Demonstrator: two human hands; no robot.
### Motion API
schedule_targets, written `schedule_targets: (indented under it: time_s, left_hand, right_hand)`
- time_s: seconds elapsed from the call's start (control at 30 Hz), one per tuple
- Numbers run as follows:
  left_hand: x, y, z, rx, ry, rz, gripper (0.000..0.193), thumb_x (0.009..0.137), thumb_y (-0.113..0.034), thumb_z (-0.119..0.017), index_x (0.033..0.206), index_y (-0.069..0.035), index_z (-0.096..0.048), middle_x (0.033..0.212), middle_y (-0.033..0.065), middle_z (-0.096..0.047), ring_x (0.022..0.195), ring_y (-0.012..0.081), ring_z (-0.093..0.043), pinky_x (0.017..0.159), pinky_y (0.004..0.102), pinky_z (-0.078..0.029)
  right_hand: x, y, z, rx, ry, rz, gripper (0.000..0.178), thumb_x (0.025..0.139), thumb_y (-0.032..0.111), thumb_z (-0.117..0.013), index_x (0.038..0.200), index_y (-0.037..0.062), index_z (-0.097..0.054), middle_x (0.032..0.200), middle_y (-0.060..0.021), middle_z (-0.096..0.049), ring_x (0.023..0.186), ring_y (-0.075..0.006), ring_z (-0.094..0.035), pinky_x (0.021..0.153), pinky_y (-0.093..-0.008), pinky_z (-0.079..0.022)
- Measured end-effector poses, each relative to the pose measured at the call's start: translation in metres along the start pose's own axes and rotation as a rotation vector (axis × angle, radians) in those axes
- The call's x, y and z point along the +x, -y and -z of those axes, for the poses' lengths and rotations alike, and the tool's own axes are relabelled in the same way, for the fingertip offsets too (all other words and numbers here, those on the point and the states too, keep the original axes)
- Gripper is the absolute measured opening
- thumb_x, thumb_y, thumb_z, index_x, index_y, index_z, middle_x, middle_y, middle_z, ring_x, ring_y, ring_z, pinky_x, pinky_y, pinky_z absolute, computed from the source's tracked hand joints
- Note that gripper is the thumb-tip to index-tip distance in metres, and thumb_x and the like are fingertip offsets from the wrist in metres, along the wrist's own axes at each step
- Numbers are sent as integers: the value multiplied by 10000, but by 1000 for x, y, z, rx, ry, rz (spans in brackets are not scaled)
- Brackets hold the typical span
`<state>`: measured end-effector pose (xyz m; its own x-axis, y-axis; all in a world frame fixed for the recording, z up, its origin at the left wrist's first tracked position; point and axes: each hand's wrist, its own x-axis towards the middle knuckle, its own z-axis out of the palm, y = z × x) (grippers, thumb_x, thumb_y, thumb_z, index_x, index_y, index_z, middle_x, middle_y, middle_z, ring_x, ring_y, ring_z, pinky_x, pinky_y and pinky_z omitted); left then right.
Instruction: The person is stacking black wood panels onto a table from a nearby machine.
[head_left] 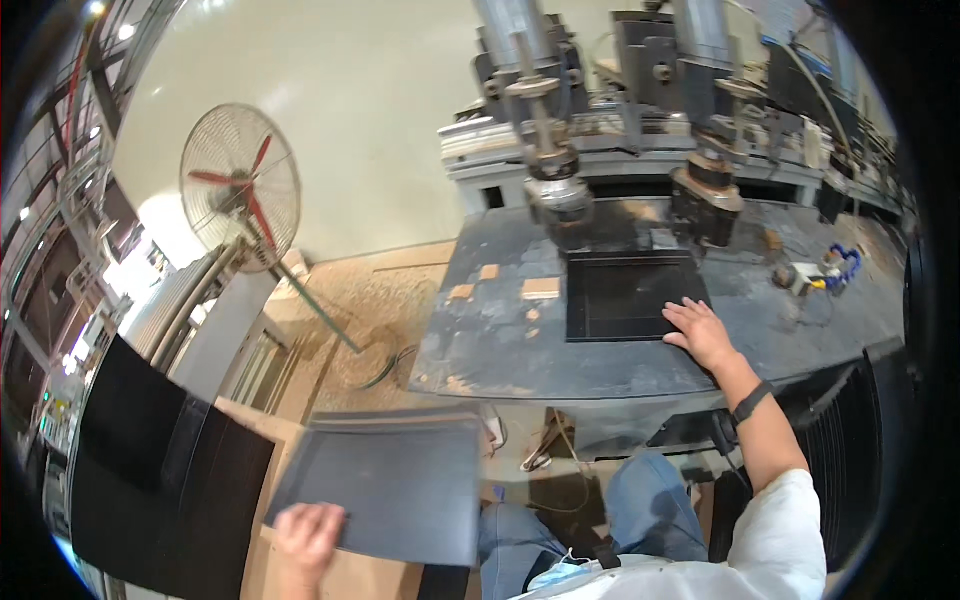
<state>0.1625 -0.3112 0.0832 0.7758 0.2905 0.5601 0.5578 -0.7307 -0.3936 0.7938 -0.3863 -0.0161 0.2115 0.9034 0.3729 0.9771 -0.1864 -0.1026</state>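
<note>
My left hand (308,540) is closed on the near left edge of a dark grey rectangular panel (400,490). The panel is blurred and lies low beside my left leg. Fingers spread, my right hand (700,330) rests on the near right corner of a black panel (630,295) with a recessed border. That black panel lies flat on the dark machine table (500,350), beneath two upright machine heads, a left one (560,190) and a right one (707,195).
Small wooden blocks (541,289) and chips lie on the table's left part. A blue coiled hose (848,262) sits at its right. A stack of black panels (160,470) stands at left, a pedestal fan (240,190) behind. Sawdust covers the floor (350,300).
</note>
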Motion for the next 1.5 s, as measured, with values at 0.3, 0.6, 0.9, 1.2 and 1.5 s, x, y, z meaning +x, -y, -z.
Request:
schedule_targets:
  time_s: [0.3,0.6,0.9,1.2,1.5]
  left_hand:
    - [-76,177,10,441,-8,470,417,682,18,-601,1092,-61,-604,1025,86,-629,969,263,-601,809,374,-486]
    - [-187,289,-36,624,228,793,424,789,-134,-617,1199,-50,-550,1044,113,-601,959,273,-580,814,379,-494]
    - [-225,340,-45,350,500,1064,607,905,-390,-511,1367,-7,-424,1388,195,-454,1274,363,-433,1079,436,-314]
    - [18,167,-233,-1210,-666,827,382,865,-107,-526,1223,23,-523,1244,195,-531,1213,314,-477,1027,421,-358]
    - [298,-227,-276,-721,157,-85,762,840,-556,-562,1362,-15,-435,1401,136,-448,1330,335,-357,1104,521,-251]
  right_hand:
    - [-12,13,6,-36,7,-91,492,795,164,-658,1255,36,-538,1315,-154,-530,1275,-375,-417,1090,-496,-279]
    - [-85,3,95,-100,-66,-60,535,705,55,-697,1221,39,-557,1286,-181,-540,1252,-404,-434,1078,-480,-308]
    - [-294,-21,291,-559,-257,-808,565,785,178,-704,1279,5,-492,1311,-232,-495,1233,-385,-456,1035,-419,-369]
    - [-365,50,247,-726,-239,-932,625,635,-16,-738,1224,23,-533,1289,-164,-551,1210,-333,-509,1016,-404,-419]
    - [-193,89,202,-379,-381,-201,435,637,-61,-581,1046,68,-658,1103,-110,-667,1035,-306,-633,919,-416,-501]
